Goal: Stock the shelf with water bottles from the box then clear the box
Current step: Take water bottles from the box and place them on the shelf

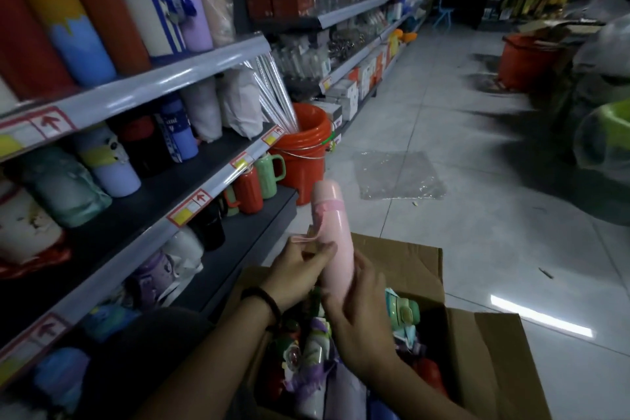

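pink bottle (332, 232) near-upright between 2 hands, above box (477, 351) | left hand (300, 280) pinches strap (306, 238) | right hand (361, 320) wraps lower body | probably light, rigid, slick: grip barrel, not strap | shelf (218, 177) left of hands

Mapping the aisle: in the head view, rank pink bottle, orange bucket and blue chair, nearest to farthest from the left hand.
1. pink bottle, held by the left hand.
2. orange bucket, ahead, slightly left.
3. blue chair, far back, upper centre.
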Motion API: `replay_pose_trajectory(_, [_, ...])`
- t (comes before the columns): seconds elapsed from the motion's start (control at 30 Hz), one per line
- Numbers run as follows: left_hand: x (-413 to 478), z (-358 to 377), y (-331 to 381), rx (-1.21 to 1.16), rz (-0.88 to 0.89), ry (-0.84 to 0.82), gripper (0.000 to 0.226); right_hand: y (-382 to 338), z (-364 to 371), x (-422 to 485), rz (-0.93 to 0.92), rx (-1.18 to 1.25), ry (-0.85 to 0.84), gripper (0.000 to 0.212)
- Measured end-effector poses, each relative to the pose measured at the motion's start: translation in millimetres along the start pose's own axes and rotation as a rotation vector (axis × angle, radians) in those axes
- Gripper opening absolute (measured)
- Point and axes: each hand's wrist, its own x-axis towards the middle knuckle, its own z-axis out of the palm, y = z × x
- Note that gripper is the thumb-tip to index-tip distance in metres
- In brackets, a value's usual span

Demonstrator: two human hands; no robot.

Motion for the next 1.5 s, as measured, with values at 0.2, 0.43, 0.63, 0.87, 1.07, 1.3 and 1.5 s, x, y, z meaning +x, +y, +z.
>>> replay_pose_trajectory(0.2, [-20.1,-11.7,16.1,-0.216,0.080,0.101,0.056,-25.5,14.8,8.7,-0.175,-0.168,0.040,0.079])
replay_pose_trajectory(0.43, [-29.3,-36.8,39.3,-0.390,0.114,0.161,0.057,-41.7,23.9,31.9,-0.330,-0.245,0.074,0.081])
replay_pose_trajectory(0.63, [-55.0,-62.3,32.0,-0.340,0.254,0.496,0.080,-71.2,11.6,38.9,-0.636,-0.145,-0.126,0.090])
replay_pose_trajectory(0.87, [-91.2,-138.1,49.5,-0.218,0.419,0.676,0.081,-107.9,12.3,43.7,-0.448,0.111,-0.275,0.061])
replay_pose_trajectory(1.07, [-127.8,-199.2,85.1,-0.100,0.560,0.855,0.076,-172.0,6.3,52.0,-0.231,0.530,-0.355,0.029])
replay_pose_trajectory(1.3, [-160.2,-265.5,133.4,-0.037,0.607,0.963,0.069,-243.5,-4.7,74.1,-0.171,0.773,-0.473,0.020])
replay_pose_trajectory(1.5, [-174.4,-312.3,160.7,0.091,0.568,1.082,0.074,-248.8,5.8,80.1,-0.134,0.838,-0.590,0.024])
